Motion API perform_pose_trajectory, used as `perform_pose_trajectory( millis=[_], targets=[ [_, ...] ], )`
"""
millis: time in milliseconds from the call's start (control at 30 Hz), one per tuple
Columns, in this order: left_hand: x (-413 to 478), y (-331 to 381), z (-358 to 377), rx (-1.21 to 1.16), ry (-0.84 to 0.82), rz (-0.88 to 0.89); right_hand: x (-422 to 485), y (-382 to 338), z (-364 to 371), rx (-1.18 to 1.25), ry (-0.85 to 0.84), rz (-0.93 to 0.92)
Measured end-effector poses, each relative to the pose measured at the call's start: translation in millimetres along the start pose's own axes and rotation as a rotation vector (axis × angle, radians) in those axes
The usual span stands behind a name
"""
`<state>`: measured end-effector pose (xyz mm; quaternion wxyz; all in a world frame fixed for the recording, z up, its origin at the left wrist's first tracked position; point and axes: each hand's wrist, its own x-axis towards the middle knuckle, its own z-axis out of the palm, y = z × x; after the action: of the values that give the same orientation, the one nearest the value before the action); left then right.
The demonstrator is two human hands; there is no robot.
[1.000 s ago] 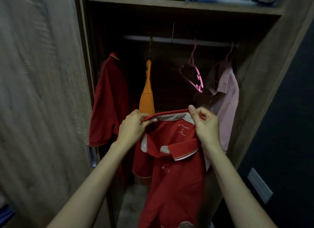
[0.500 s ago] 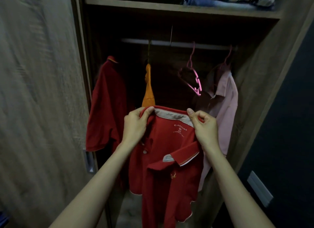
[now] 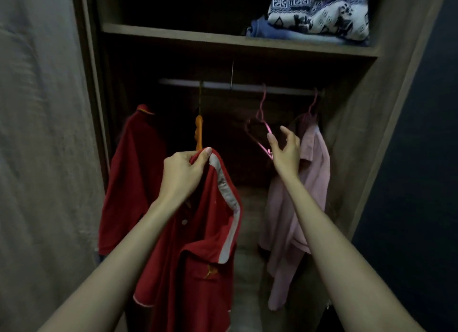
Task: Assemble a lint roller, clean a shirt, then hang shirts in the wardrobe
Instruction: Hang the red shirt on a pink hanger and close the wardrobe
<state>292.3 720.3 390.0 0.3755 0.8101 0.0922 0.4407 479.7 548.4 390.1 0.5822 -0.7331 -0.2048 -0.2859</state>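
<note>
While the left hand [image 3: 182, 175] gripped the red polo shirt [image 3: 198, 257] by its collar before the wardrobe [image 3: 359, 133], the right hand [image 3: 285, 150], fingers spread and empty, hovered just beside the bare pink hanger [image 3: 260, 138] on the rail [image 3: 218, 85]. Lifting it off by the hook would best free it for the collar.

Wardrobe opening, front view. The widest free stretch under the rail [image 3: 243, 86] is the dark gap between the orange garment [image 3: 199, 133] and the empty pink hanger [image 3: 260, 133]. A narrower gap lies left of the orange garment. The hung red shirt [image 3: 133, 173] fills the space beside the left frame [image 3: 91, 108]. The pink shirt [image 3: 312, 183] hangs close to the side wall [image 3: 371, 133]. The shelf [image 3: 223, 40] closes the space above the rail. The held red shirt [image 3: 198, 245], drooping from the left grip [image 3: 183, 175], screens the lower middle. The right grip [image 3: 285, 150], fingers spread, sits just beside the hanger.
</note>
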Motion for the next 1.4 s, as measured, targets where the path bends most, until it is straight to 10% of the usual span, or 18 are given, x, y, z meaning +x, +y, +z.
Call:
perform_pose_trajectory(
  millis=[300, 933, 1400],
  targets=[
    [15, -15, -22, -0.028, -0.014, -0.107, 61, 30, 31, 0.226, -0.169, 0.341],
    [12, -36, -19, -0.065, -0.001, -0.119, 75, 16, 10, 0.511, -0.135, 0.290],
    [-9, -82, -37, 0.160, -0.040, -0.121, -96, 32, -108, 0.803, -0.368, 0.492]
  ],
)
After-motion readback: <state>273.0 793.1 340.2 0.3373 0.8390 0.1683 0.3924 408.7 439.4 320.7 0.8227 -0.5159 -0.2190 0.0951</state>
